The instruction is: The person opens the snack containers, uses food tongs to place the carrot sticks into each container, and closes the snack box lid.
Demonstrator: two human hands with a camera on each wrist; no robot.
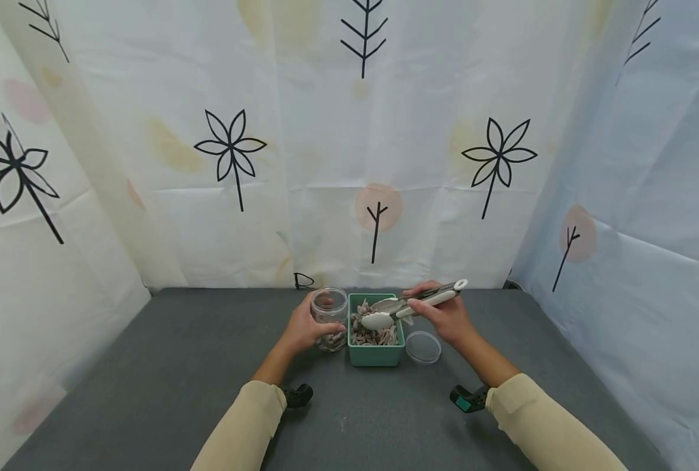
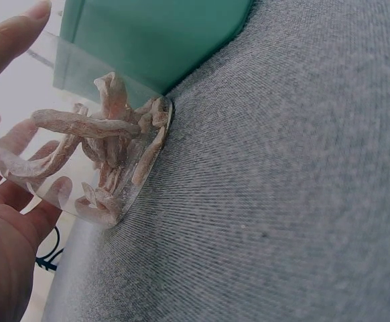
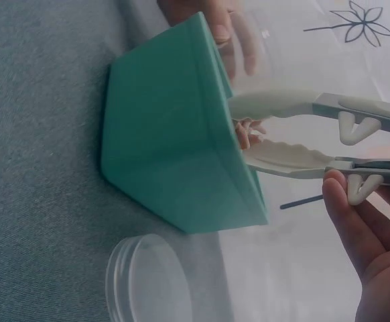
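Observation:
My left hand [image 1: 305, 327] holds a clear jar [image 1: 329, 301] upright on the table, fingers and thumb wrapped about its side. Several pale brown, wrinkled dried strips [image 2: 111, 137] lie in the bottom of the jar; I cannot tell exactly what they are. Right beside it stands a green bin [image 1: 376, 356] heaped with the same kind of strips [image 1: 379, 335]. My right hand [image 1: 444, 315] grips a pair of tongs [image 1: 426, 299] with white scalloped tips. Those tips reach into the bin, spread apart in the right wrist view, with strips between or behind them.
A clear round lid [image 1: 423, 347] lies on the grey table [image 1: 220, 366], just right of the bin. Patterned white cloth [image 1: 302, 163] hangs behind and at both sides. Dark bands [image 1: 469, 398] circle both wrists.

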